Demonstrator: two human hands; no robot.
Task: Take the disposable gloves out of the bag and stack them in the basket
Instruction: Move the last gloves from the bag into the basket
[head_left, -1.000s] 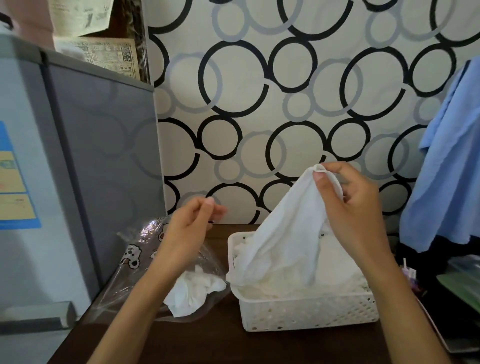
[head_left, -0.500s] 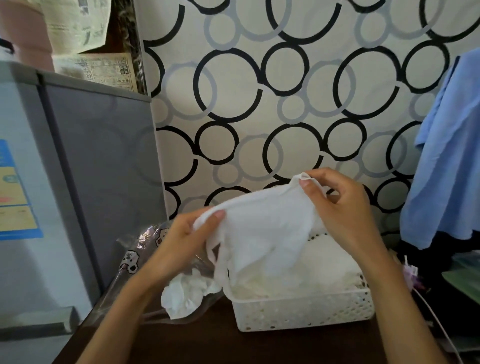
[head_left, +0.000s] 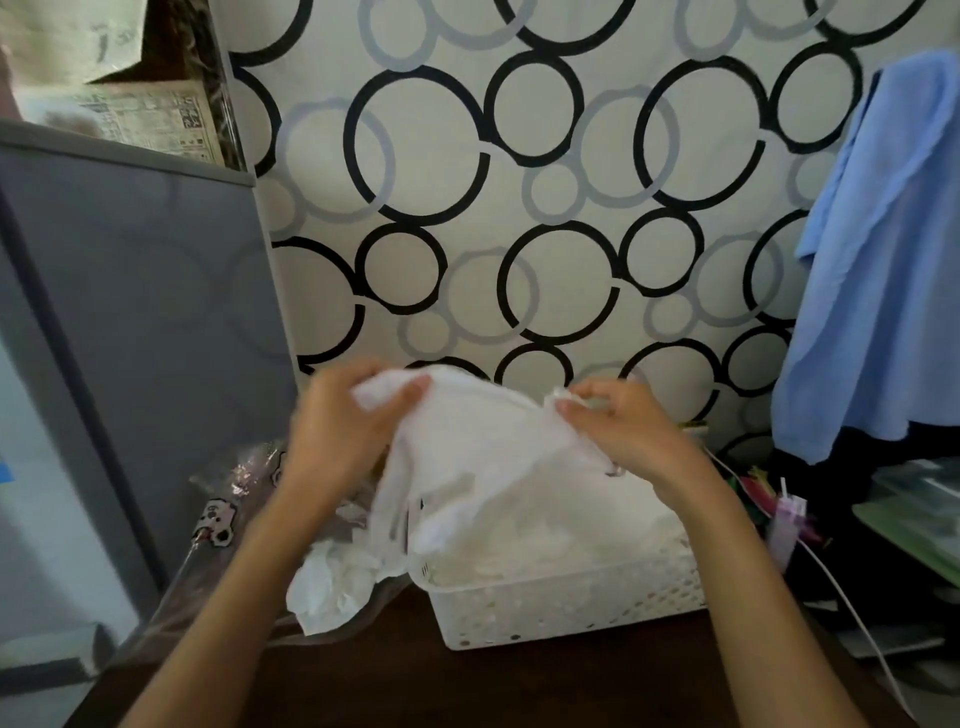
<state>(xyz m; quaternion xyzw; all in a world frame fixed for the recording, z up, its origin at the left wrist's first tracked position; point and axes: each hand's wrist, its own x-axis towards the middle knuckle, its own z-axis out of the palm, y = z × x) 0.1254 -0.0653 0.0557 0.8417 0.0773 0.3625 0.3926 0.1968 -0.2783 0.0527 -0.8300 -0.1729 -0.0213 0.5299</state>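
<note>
The left hand (head_left: 340, 431) pinches one upper corner of a thin white disposable glove (head_left: 478, 441), thumb on the near side and fingers curled behind the film. The right hand (head_left: 621, 423) pinches the opposite upper corner, thumb and fingertips pressed together on the crumpled edge. The glove is stretched between the two hands and hangs down from them as a translucent sheet, its lower part draping over the white perforated basket (head_left: 571, 608), which sits on the dark bench (head_left: 415, 686) below and just in front of the right hand. Inside the basket, under the hanging glove, lies a pile of white gloves (head_left: 550, 540). Below the left hand and just beside the basket's left wall lies the clear plastic bag (head_left: 228, 499) printed with small cartoon figures, and a crumpled white glove (head_left: 332, 587) rests in it. The view is somewhat motion-blurred.
</note>
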